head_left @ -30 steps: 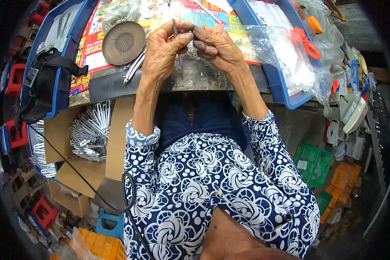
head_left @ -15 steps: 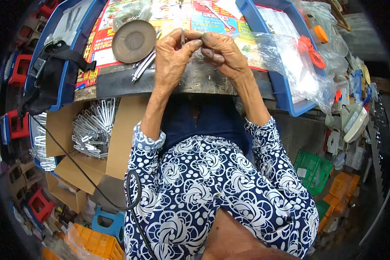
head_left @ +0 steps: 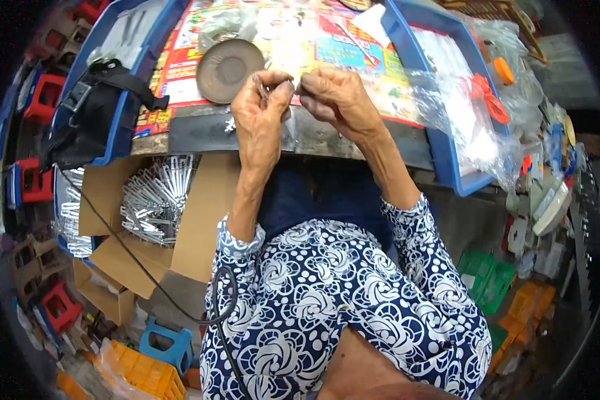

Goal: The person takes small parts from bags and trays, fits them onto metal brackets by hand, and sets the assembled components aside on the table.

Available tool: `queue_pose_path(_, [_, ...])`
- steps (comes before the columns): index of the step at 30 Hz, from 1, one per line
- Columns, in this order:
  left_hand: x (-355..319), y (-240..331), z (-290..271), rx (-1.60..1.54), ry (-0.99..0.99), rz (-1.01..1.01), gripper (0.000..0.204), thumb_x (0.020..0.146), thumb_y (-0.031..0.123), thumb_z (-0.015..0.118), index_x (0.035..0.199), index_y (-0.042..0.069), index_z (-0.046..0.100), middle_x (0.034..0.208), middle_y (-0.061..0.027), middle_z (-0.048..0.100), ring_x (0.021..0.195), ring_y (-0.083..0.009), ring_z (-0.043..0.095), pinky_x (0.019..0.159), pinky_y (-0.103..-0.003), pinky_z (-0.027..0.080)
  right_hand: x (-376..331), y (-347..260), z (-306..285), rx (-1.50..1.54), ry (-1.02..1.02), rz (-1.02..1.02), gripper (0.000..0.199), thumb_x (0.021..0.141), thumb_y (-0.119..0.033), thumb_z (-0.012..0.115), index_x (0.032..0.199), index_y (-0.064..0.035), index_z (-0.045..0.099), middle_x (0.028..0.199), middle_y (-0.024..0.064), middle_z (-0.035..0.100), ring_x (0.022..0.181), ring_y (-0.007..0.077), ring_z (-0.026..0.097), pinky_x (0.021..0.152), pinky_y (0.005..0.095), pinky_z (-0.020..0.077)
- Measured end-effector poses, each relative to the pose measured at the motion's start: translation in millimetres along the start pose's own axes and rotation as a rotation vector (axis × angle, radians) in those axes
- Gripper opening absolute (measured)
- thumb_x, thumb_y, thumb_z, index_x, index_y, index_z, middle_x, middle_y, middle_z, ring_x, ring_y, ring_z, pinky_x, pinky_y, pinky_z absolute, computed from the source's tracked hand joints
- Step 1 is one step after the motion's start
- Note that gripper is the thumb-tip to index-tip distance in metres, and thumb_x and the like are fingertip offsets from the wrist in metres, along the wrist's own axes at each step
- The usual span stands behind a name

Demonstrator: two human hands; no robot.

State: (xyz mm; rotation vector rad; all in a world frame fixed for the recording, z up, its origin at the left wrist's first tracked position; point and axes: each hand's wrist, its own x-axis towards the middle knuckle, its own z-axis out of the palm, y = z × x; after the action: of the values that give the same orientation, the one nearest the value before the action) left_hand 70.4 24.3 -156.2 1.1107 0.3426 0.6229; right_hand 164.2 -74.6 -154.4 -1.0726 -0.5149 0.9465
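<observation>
- Left hand (head_left: 260, 113) and right hand (head_left: 337, 100) meet fingertip to fingertip over the table edge (head_left: 200, 133), pinching a small metal piece (head_left: 293, 81); its shape is too small to tell
- Round brown dish (head_left: 228, 69) just left of the hands, on bright printed paper (head_left: 300, 40)
- Cardboard box (head_left: 113, 200) of metal parts (head_left: 157, 200) below left; clear plastic bag (head_left: 453, 113) at right

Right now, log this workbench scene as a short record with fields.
left hand: raised over the bench edge, pinching a small metal piece
right hand: fingertips meet the left hand's, on the same piece
round dish: on the printed sheet, left of the hands
cardboard box: below the bench, holds metal clips
black strap: lies over the blue tray
</observation>
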Motion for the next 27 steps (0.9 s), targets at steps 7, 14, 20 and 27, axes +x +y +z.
queue_pose_path(7, [-13,18,-33,-0.237,0.040,-0.003,0.010,0.078,0.000,0.052,0.087,-0.002,0.049,0.066,0.0005,0.044,0.050,-0.0017,0.034,0.041,-0.016,0.023,51,-9,17,-0.663,0.043,-0.183,0.020,0.078,-0.017,0.053,0.070,0.0013,0.055,0.055,0.0009,0.049,0.047,0.0049,0.040,0.042,0.0187,0.0313])
queue_pose_path(14, [-26,37,-47,-0.264,0.062,0.041,0.013,0.079,0.002,0.052,0.090,-0.003,0.048,0.066,-0.0007,0.045,0.048,-0.0025,0.032,0.041,-0.016,0.022,142,-5,17,-1.382,0.134,-0.634,0.016,0.071,-0.012,0.048,0.077,-0.0025,0.059,0.071,0.0144,0.058,0.063,0.0270,0.057,0.059,0.0353,0.0438])
queue_pose_path(20, [-34,48,-54,-0.269,0.112,0.066,0.013,0.078,0.002,0.054,0.090,-0.002,0.049,0.066,0.0004,0.045,0.046,-0.0011,0.030,0.040,-0.016,0.021,188,-16,12,-1.921,-0.157,-0.776,0.013,0.066,-0.008,0.048,0.074,-0.0063,0.058,0.077,0.0095,0.055,0.081,0.0271,0.054,0.069,0.0385,0.0426])
queue_pose_path(27, [-34,56,-56,-0.278,0.107,0.072,0.012,0.078,0.001,0.054,0.089,-0.002,0.050,0.064,0.0015,0.044,0.047,-0.0012,0.031,0.041,-0.016,0.020,211,-18,-4,-2.098,-0.379,-0.691,0.012,0.064,-0.007,0.050,0.072,-0.0073,0.059,0.077,0.0093,0.055,0.083,0.0265,0.053,0.074,0.0368,0.0427])
